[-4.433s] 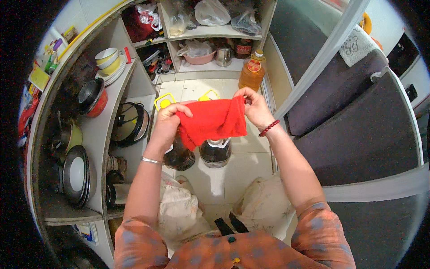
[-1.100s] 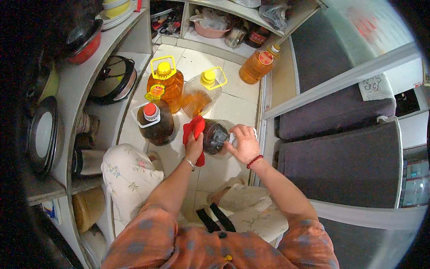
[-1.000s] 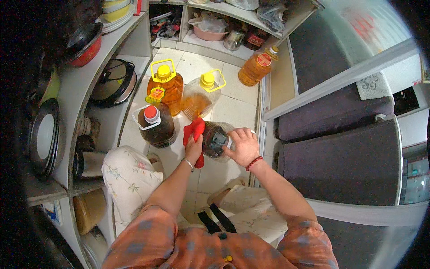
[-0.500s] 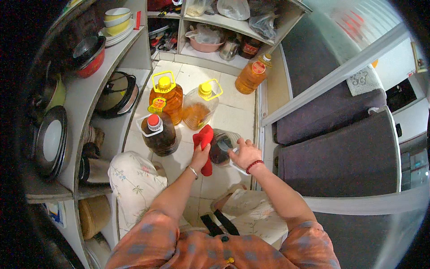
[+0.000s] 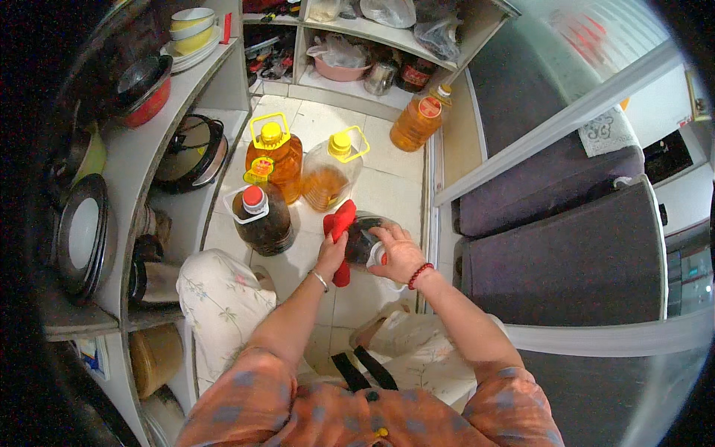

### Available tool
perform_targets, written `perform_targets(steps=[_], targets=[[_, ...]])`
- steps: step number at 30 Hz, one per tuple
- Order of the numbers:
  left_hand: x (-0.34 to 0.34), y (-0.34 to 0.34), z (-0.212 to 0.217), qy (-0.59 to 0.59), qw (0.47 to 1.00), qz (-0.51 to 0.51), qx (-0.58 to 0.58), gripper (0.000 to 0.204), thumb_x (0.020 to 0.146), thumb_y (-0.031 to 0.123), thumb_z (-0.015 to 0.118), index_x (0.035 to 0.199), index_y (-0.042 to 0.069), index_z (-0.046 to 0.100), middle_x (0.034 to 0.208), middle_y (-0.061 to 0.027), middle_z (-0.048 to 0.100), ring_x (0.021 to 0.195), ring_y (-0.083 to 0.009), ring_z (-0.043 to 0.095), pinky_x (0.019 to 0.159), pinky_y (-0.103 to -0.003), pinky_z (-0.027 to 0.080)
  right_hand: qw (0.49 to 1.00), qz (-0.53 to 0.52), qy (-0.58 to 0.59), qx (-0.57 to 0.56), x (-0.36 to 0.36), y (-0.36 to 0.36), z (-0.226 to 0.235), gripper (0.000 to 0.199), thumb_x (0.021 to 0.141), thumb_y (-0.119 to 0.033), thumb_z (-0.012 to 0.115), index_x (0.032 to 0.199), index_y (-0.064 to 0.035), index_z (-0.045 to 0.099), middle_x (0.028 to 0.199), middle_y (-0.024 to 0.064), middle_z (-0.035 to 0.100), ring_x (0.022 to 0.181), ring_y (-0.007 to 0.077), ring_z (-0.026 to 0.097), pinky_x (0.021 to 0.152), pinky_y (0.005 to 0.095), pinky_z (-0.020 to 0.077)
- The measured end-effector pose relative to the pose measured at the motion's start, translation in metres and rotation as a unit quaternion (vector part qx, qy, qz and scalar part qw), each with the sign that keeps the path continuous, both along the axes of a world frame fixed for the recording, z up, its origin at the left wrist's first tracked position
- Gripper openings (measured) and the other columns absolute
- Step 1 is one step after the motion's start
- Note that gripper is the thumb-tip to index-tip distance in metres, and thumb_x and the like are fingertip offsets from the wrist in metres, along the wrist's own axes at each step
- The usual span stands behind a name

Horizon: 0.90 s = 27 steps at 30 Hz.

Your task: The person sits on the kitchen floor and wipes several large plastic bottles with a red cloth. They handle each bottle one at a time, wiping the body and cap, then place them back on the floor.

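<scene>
Left hand (image 5: 331,255) presses red cloth (image 5: 340,231) against dark jug (image 5: 365,240), right hand (image 5: 398,252) steadying.

The dark jug (image 5: 363,237) on the floor is mostly hidden: the right hand (image 5: 398,252) covers its top and near side, and the red cloth (image 5: 339,237) held by the left hand (image 5: 332,253) covers its left side. Its cap cannot be seen. The items on the far shelves (image 5: 357,30) are cut off by the picture's top edge. Things on the left shelves (image 5: 89,223) fade into the dark, curved rim.
</scene>
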<state>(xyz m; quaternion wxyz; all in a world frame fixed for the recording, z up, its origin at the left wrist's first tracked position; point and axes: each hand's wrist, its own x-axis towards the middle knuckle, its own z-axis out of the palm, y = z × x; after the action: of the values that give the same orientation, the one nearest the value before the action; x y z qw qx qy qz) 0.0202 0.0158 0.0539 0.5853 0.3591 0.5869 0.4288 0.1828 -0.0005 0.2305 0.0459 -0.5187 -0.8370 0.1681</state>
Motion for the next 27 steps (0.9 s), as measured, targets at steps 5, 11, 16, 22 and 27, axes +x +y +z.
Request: perform_targets(steps=[5, 11, 16, 22, 27], targets=[[0.000, 0.000, -0.011, -0.047, 0.998, -0.016, -0.023, 0.035, 0.095, 0.035, 0.054, 0.120, 0.011, 0.056, 0.095, -0.0011, 0.061, 0.086, -0.0124, 0.056, 0.077, -0.030, 0.046, 0.996, 0.004, -0.086, -0.012, 0.002, -0.010, 0.000, 0.063, 0.072, -0.021, 0.072, 0.128, -0.0116, 0.044, 0.121, 0.0197, 0.048, 0.109, 0.0391, 0.053, 0.090, 0.0443, 0.0484], [-0.004, -0.009, -0.001, -0.072, 0.995, 0.012, -0.066, 0.036, 0.094, 0.038, 0.055, 0.119, 0.012, 0.057, 0.092, -0.0005, 0.060, 0.080, -0.0132, 0.056, 0.070, -0.031, 0.047, 0.990, -0.096, -0.086, -0.055, -0.007, -0.010, 0.003, 0.050, 0.071, -0.020, 0.070, 0.115, -0.0097, 0.050, 0.107, 0.0198, 0.054, 0.094, 0.0402, 0.061, 0.081, 0.0453, 0.0520], [-0.018, -0.015, 0.002, -0.101, 0.990, 0.054, -0.085, 0.038, 0.094, 0.039, 0.054, 0.119, 0.010, 0.057, 0.095, -0.0019, 0.061, 0.083, -0.0140, 0.057, 0.071, -0.033, 0.048, 0.991, -0.103, -0.053, -0.066, 0.001, -0.003, 0.004, 0.050, 0.068, -0.025, 0.069, 0.113, -0.0105, 0.053, 0.107, 0.0196, 0.056, 0.093, 0.0387, 0.061, 0.082, 0.0448, 0.0510], [-0.005, -0.020, 0.032, -0.079, 0.997, 0.005, -0.024, 0.045, 0.093, 0.040, 0.053, 0.118, 0.003, 0.060, 0.105, -0.0098, 0.065, 0.095, -0.0208, 0.059, 0.085, -0.035, 0.045, 0.986, -0.086, -0.045, -0.137, 0.019, 0.013, -0.007, 0.054, 0.069, -0.030, 0.072, 0.117, -0.0094, 0.055, 0.108, 0.0192, 0.057, 0.097, 0.0366, 0.062, 0.087, 0.0419, 0.0497], [0.020, -0.017, 0.066, 0.155, 0.975, -0.099, 0.122, 0.049, 0.090, 0.043, 0.052, 0.121, 0.006, 0.058, 0.120, -0.0168, 0.060, 0.110, -0.0325, 0.055, 0.094, -0.043, 0.042, 0.965, -0.093, 0.104, -0.221, 0.015, 0.023, -0.001, 0.046, 0.077, -0.036, 0.064, 0.112, -0.0055, 0.058, 0.109, 0.0208, 0.060, 0.098, 0.0356, 0.061, 0.086, 0.0413, 0.0483]])
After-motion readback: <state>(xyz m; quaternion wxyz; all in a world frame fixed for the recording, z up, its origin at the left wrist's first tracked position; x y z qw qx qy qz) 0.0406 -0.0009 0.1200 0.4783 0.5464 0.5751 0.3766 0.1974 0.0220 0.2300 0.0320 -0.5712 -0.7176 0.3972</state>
